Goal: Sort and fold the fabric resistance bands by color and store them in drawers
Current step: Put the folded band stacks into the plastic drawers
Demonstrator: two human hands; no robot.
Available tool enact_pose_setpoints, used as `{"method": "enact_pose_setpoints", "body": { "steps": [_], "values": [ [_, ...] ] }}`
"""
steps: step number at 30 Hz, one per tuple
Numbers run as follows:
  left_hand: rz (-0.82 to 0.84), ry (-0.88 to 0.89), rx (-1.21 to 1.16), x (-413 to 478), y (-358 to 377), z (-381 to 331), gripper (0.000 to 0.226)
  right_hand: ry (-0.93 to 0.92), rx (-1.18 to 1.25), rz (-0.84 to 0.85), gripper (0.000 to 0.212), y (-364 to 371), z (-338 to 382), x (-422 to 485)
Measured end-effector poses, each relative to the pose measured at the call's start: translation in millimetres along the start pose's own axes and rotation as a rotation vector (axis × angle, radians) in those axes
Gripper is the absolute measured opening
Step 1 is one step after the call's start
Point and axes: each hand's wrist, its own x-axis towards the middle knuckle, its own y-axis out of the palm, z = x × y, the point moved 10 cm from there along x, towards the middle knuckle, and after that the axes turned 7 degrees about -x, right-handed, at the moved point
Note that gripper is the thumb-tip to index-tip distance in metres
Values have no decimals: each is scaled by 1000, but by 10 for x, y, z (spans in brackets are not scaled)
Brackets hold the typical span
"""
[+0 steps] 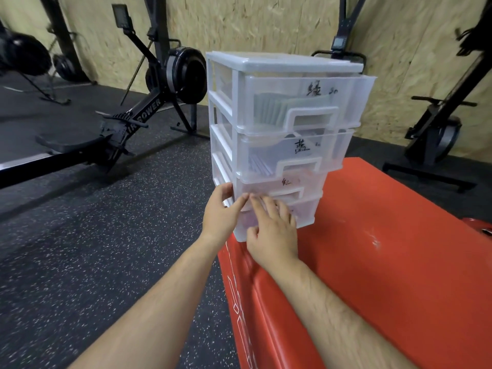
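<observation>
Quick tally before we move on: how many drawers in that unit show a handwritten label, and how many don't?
Labelled drawers: 3
Bottom drawer, no label showing: 1
Total in the drawer unit: 4

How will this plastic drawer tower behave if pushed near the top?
Probably tips easily: the drawer tower stands tall and narrow near the edge of the red pad. Likely light, being thin translucent plastic with few bands inside.
</observation>
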Motion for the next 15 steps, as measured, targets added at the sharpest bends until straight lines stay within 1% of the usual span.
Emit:
{"method": "enact_pose_setpoints", "body": {
  "steps": [2, 4, 5, 7, 9, 10, 11, 12, 13, 15],
  "values": [
    [1, -1, 45, 28, -7, -20, 34, -17, 36, -49, 69, -137, 62, 12],
    [10, -2, 69, 28, -32, -50, 35, -11, 86, -150, 63, -370, 84, -7],
    [14, -10, 42, 28, -47, -90, 40, -2, 101, -195, 62, -487, 79, -11],
    [28, -5, -56, 60, -63, -242, 60, 11, 83, -260, 68, -681, 58, 38],
    [94, 41, -109, 136, -1, -488, 71, 27, 41, -252, 76, -805, 43, 160],
    [149, 57, -103, 176, 55, -623, 70, 39, 32, -231, 78, -843, 41, 225],
    [199, 80, -83, 206, 114, -771, 63, 47, 25, -205, 79, -859, 44, 276],
    [228, 104, -66, 245, 149, -883, 51, 48, 15, -165, 79, -853, 56, 313],
    [226, 121, -43, 277, 151, -968, 40, 44, 4, -115, 78, -842, 72, 343],
    [175, 149, 0, 343, 100, -1052, 30, 21, -16, -8, 80, -805, 102, 396]
  ]
}}
